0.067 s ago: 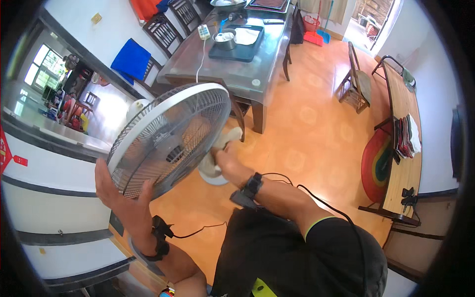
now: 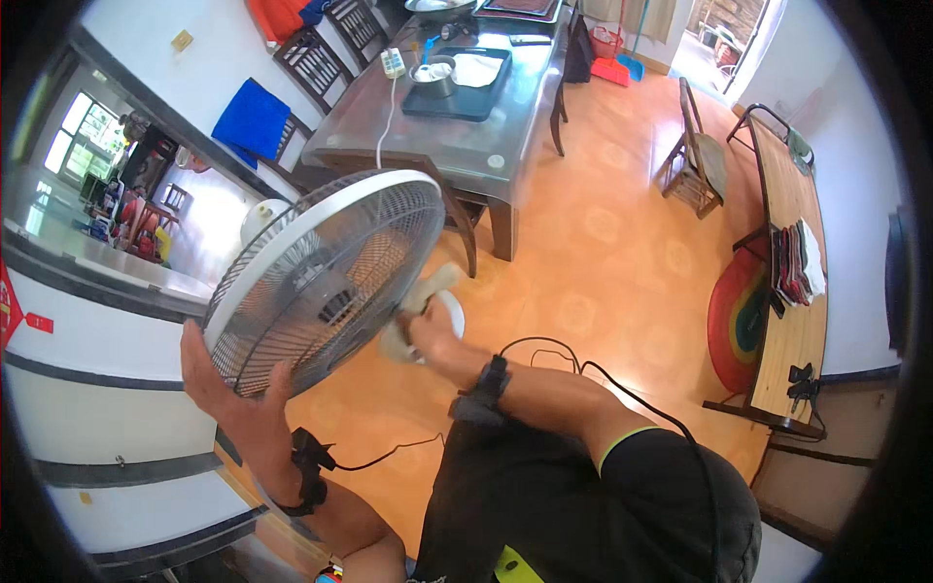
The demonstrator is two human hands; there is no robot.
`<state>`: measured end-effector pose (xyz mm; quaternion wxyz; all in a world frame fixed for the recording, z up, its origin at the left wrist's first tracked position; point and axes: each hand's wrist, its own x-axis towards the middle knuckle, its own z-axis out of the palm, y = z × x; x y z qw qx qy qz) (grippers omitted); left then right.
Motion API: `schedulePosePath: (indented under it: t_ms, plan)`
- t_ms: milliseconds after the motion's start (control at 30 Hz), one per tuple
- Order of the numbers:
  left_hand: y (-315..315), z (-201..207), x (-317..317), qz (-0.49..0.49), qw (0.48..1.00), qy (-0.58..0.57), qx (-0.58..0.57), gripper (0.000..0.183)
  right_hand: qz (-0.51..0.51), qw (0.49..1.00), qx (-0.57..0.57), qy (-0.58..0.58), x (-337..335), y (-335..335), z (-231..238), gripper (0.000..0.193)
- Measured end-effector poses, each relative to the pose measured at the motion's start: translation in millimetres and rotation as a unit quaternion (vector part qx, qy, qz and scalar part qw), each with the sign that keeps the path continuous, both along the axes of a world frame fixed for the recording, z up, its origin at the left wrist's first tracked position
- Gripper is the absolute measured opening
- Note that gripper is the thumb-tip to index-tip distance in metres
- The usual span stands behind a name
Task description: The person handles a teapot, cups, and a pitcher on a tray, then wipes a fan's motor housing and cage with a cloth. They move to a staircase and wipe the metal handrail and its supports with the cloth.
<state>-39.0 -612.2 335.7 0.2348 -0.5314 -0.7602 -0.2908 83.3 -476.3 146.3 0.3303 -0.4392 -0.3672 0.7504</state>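
Clasping fan (image 2: pixel 335 301) low with left hand (image 2: pixel 251 416), right hand (image 2: pixel 436 335) just beside it, clutching cloth (image 2: pixel 437 281)

Fan (image 2: pixel 330 287): white rim, grey grille. Rag (image 2: pixel 397 344): beige. On my feed the floor (image 2: pixel 583 228) shows orange with paler patches, the mat (image 2: pixel 736 321) curved bands of red, green and yellow. I see a plain blue cloth (image 2: pixel 251 121) and a black sleeve (image 2: pixel 671 486) edged in lime.

Location: home, dining area.
Indicators: desk (image 2: pixel 503 230) with clear cover (image 2: pixel 428 146), carrying tray (image 2: pixel 476 107) and bowl (image 2: pixel 433 85); slatted chairs (image 2: pixel 314 66) along its left side; broom (image 2: pixel 610 70); fan (image 2: pixel 335 306); rainbow mat (image 2: pixel 724 325); orange floor (image 2: pixel 593 233); open doorway (image 2: pixel 717 44) to outdoors.
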Motion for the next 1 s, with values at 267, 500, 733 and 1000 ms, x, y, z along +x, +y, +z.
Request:
schedulePosePath:
  t_ms: [267, 500, 733, 1000]
  plan:
    - [-1, 5, -3, 0.017, 1.000, -0.003, -0.024, 0.094, 0.109, 0.993, -0.047, 0.023, 18, 2, -17, 0.040]
    - [1, 8, 5, 0.011, 0.998, -0.054, -0.017, 0.096, -0.053, 0.993, -0.013, 0.100, 39, 121, -23, 0.038]
    - [1, 0, 4, 0.020, 0.999, -0.032, 0.005, 0.098, 0.012, 0.995, 0.060, 0.083, 14, 58, -17, 0.044]
    - [1, 1, 6, 0.027, 0.999, -0.044, 0.015, 0.097, 0.168, 0.984, 0.039, 0.048, 23, 6, 15, 0.051]
